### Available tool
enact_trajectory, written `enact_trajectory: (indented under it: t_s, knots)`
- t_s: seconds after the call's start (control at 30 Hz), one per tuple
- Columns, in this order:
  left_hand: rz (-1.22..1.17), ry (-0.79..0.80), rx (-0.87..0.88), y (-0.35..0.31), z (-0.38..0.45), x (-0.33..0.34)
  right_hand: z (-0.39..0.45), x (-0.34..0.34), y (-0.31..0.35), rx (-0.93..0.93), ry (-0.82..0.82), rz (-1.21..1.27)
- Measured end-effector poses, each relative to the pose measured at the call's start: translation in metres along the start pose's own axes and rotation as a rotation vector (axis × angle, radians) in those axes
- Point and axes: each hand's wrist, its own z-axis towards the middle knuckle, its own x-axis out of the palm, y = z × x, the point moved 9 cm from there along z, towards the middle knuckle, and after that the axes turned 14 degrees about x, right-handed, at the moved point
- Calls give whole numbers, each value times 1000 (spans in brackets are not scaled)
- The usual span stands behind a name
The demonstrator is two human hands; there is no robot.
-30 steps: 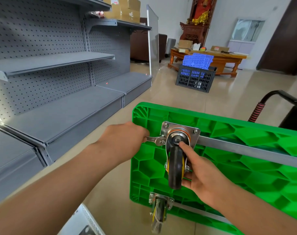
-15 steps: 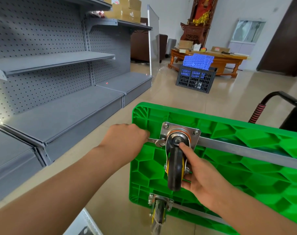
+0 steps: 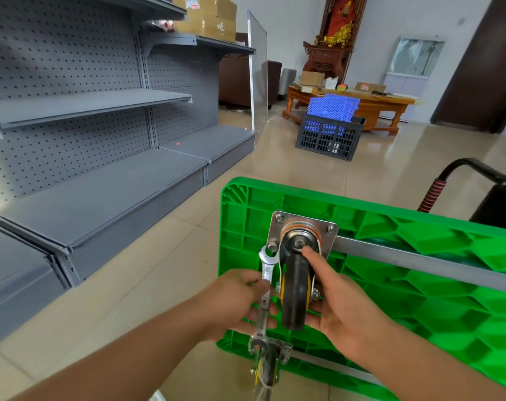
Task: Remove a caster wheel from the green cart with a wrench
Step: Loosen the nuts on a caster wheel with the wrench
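Observation:
The green cart (image 3: pixel 419 256) stands on its side with its ribbed underside facing me. A black caster wheel (image 3: pixel 295 287) on a steel mounting plate (image 3: pixel 304 224) sits near its upper left corner. My left hand (image 3: pixel 240 302) grips a silver wrench (image 3: pixel 266 282) that points upward, its head on the plate's lower left bolt. My right hand (image 3: pixel 338 302) holds the wheel from the right, thumb pressed near the axle. A second caster (image 3: pixel 267 363) hangs at the cart's lower left edge.
Grey perforated metal shelving (image 3: pixel 87 169) lines the left side. A dark crate with blue panels (image 3: pixel 330 131) stands on the tiled floor ahead, before a wooden table (image 3: pixel 376 104). The cart's black handle with red wrap (image 3: pixel 434 195) juts out at right.
The wrench swung from pointing left to pointing down toward me, and my left hand moved down and right with it. My right hand stays on the wheel.

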Motion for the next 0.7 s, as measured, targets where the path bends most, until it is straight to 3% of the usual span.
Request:
enact_trajectory:
  t_s: [0.17, 0.33, 0.43, 0.7]
  knots:
    - [242, 12, -11, -7, -11, -36, 0, 0, 1, 7, -7, -12]
    - [979, -36, 236, -57, -9, -73, -3, 2, 1, 16, 6, -14]
    - [1298, -110, 338, -85, -10, -74, -5, 2, 2, 18, -1, -16]
    - [1644, -96, 384, -119, -5, -55, -7, 2, 3, 22, -12, -30]
